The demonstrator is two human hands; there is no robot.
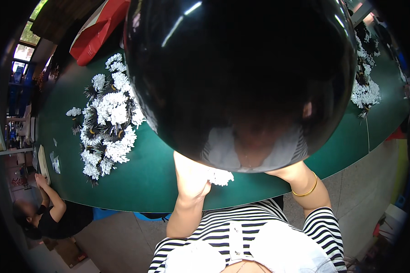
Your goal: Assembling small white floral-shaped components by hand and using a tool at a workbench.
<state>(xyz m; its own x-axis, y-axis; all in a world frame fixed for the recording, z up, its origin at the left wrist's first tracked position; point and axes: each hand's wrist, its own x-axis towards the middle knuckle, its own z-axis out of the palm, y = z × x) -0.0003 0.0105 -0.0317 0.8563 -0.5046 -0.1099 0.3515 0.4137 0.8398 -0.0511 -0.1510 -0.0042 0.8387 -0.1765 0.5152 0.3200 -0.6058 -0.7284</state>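
- Cluster of white tips (221,177) shows just under the lower rim of a large black dome (241,68), beside the left hand (192,175) and against the green counter (157,164).
- The left hand has its thumb side turned in toward the cluster; the dome hides the fingers from me, so I cannot tell whether they are closed on it.
- Of the right hand (283,172) I get only the heel, above a gold bracelet (306,187); whether it is open, closed or holding anything, I cannot tell.
- I judge the step in hand to be close handling of this one cluster, with both hands working under the dome.
- Left of the dome I see a pile of bundles (114,109), white heads on dark stems, some with yellowish bands; another group (366,91) lies at the right.
- To me, the next move calls for a light touch on those fine tips and a clearer view of the fingers.
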